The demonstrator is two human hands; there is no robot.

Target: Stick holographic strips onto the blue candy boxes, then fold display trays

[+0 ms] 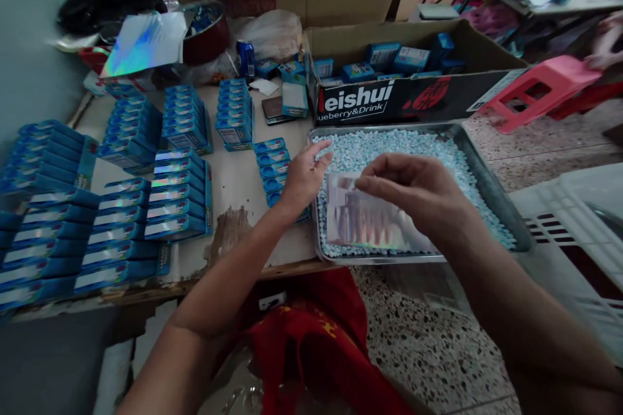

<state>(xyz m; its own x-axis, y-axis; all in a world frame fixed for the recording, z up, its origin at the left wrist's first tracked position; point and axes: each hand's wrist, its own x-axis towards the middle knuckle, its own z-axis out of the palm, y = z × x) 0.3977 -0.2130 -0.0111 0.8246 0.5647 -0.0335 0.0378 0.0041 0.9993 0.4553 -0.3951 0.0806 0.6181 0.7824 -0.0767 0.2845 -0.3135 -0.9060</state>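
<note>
My left hand (306, 175) is over the left rim of a metal tray (520, 233), its fingers apart and nothing visible in them. Pale blue and white pellets (389, 142) fill the tray. On top of the pellets lies a shiny silver sheet (360, 220) with a ribbed reflection. Above this sheet, my right hand (418, 191) has thumb and fingers pinched together; I cannot make out what is between them. Left of the tray, partly behind my left forearm, stands a row of small blue boxes with round recesses (272, 165).
Several stacks of blue boxes (180, 194) cover the table's left side. A cardboard carton (360, 100) holding blue boxes stands behind the tray. At the back are a dark red pot (209, 39) and a blue can (246, 58). To the right are a pink stool (545, 87) and a white crate (574, 233).
</note>
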